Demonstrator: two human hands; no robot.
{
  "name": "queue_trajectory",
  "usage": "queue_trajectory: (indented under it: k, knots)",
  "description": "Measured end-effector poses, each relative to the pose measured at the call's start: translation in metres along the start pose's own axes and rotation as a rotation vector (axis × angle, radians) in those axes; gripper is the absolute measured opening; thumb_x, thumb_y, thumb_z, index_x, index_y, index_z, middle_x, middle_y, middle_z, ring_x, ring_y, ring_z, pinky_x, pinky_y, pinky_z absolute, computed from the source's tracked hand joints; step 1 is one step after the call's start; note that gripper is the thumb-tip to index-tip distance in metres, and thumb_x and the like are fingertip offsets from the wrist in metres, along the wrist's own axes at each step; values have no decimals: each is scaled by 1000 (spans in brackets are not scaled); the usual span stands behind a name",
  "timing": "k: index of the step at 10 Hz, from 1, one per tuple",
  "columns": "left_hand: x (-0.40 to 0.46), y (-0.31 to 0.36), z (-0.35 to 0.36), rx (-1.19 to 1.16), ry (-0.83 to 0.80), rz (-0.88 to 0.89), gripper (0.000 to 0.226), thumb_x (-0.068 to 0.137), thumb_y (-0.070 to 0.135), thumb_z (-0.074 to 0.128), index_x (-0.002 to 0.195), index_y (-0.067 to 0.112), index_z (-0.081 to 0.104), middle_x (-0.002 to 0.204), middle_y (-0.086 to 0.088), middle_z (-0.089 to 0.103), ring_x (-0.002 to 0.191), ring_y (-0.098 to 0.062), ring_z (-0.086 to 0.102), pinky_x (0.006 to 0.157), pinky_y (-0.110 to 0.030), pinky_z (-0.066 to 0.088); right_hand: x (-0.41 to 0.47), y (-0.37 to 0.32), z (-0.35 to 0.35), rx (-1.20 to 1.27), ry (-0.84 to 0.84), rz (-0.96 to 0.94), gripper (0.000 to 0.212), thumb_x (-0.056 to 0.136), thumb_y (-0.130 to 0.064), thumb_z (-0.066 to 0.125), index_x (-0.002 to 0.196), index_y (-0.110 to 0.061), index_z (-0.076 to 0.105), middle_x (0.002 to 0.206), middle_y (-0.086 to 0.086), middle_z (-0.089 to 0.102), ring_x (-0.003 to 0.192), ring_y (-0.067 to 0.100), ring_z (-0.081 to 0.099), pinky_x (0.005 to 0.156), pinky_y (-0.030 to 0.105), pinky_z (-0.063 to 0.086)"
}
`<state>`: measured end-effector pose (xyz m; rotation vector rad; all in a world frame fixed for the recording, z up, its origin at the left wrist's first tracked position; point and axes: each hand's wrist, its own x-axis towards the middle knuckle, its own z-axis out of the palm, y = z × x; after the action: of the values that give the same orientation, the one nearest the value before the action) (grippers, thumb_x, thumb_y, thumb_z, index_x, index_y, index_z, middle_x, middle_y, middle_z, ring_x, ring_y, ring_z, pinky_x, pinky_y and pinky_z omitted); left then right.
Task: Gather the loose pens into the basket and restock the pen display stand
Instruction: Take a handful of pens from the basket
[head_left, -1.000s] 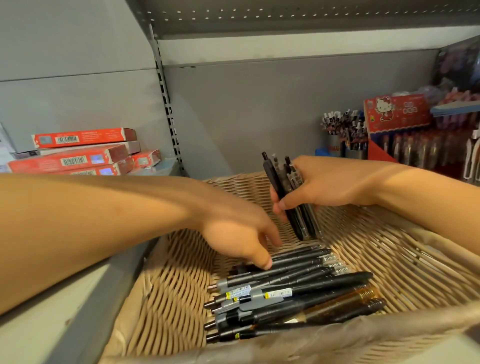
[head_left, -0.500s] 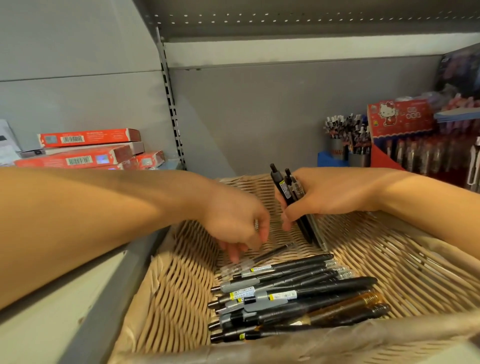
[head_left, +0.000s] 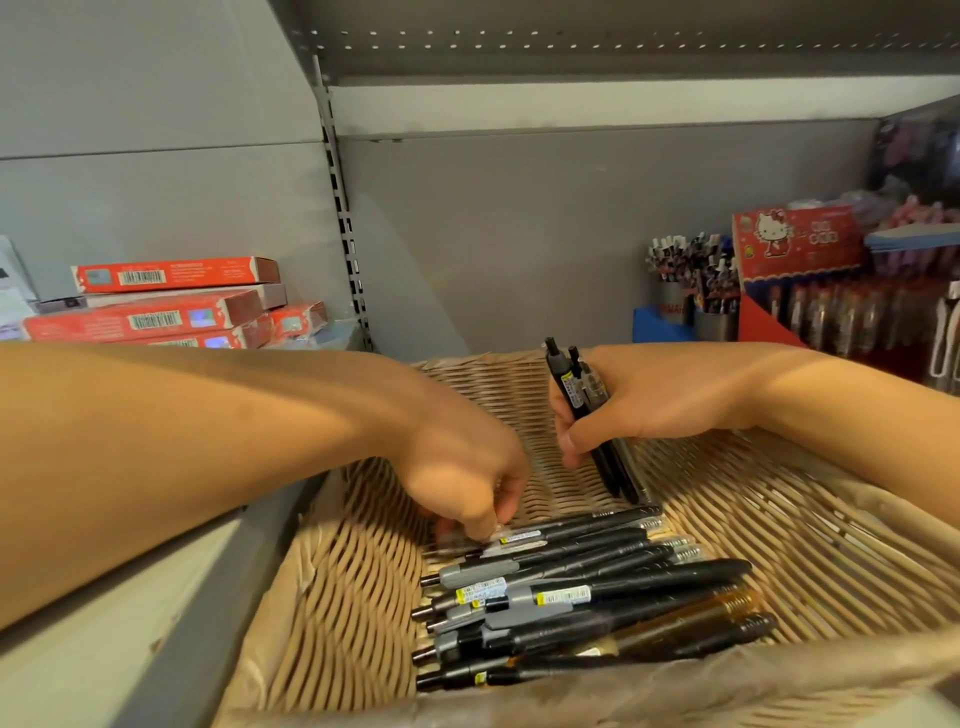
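Note:
A woven basket (head_left: 810, 525) fills the lower half of the view. Several black and grey pens (head_left: 597, 597) lie in a loose pile on its floor, tips pointing left. My left hand (head_left: 467, 478) reaches down into the basket and pinches the end of a pen (head_left: 462, 538) at the top of the pile. My right hand (head_left: 639, 405) grips a bundle of black pens (head_left: 576, 395) held nearly upright above the basket's far side. The pen display stand (head_left: 810, 312), red with a cartoon cat header, stands at the back right.
Metal cups of pens (head_left: 691, 291) stand on a blue base left of the display. Red flat boxes (head_left: 171, 306) are stacked on the shelf at the left. A grey shelf edge (head_left: 208, 623) runs along the basket's left side. An upper shelf hangs overhead.
My left hand dropped lower onto the top of the pile and closed its fingertips on a pen end. My right hand kept its bundle, tilting it a little more upright.

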<state>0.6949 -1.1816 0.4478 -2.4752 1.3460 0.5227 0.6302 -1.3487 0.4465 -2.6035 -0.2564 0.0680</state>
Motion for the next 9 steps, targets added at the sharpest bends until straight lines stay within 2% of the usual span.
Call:
queue_trajectory:
  k: [1,2,3,4,5,6,7,8,9]
  knots:
    - [1,-6,-5,-148,86,-18,20,97,20,63,114,11,61,78,1,68,66,-14,70,66,-28,59,0,0,1,-15,18,-7,22,88,-24,74,76,-37,62,89,-6,73,90,12,70,95,43,51]
    - [0,-7,-18,-351,343,-24,14,96,24,62,107,18,58,92,-2,70,61,-11,71,63,-27,60,0,-1,0,-8,29,-26,28,90,-23,73,74,-44,62,81,-13,69,78,2,65,82,32,47]
    - [0,-12,-21,-479,556,7,13,92,23,64,104,24,60,85,-1,74,59,-8,70,55,-24,57,0,-3,1,-30,32,-24,19,90,-23,73,82,-38,65,84,-12,70,80,5,65,82,32,46]
    - [0,-9,-19,-666,627,90,13,88,15,72,97,18,62,80,-4,75,62,-8,70,59,-21,58,-1,-2,0,-49,36,-6,6,89,-29,75,86,-26,70,90,-6,74,91,13,69,99,44,48]
    - [-5,-8,-19,-837,642,164,17,87,6,74,97,13,62,84,-10,76,75,-16,75,69,-25,61,-3,-3,-1,-12,60,46,13,89,-38,74,95,-26,73,97,-6,77,99,14,71,105,46,47]
    - [-7,-7,-22,-943,618,201,18,89,5,70,103,12,61,90,-14,77,82,-20,76,76,-29,62,-4,-2,-1,-19,61,41,16,91,-38,72,95,-24,76,93,-12,77,93,6,70,101,27,47]
    - [-7,-10,-22,-988,575,159,3,90,13,67,91,15,69,84,-7,78,84,-21,77,80,-32,62,-5,0,-2,-22,99,45,16,89,-37,75,95,-22,73,88,-21,71,84,-2,64,71,3,43]
    - [0,-15,-20,-966,488,60,15,90,27,67,95,14,73,93,-6,77,84,-21,77,77,-33,63,-2,1,-2,-64,71,9,9,89,-30,75,88,-21,73,86,-8,73,83,10,68,89,30,49]
    - [5,-14,-14,-614,304,-31,29,88,46,65,98,20,71,95,0,75,84,-15,75,76,-34,61,-1,1,-3,-62,87,-15,4,89,-23,75,91,-19,74,88,-6,76,87,12,70,90,33,50]
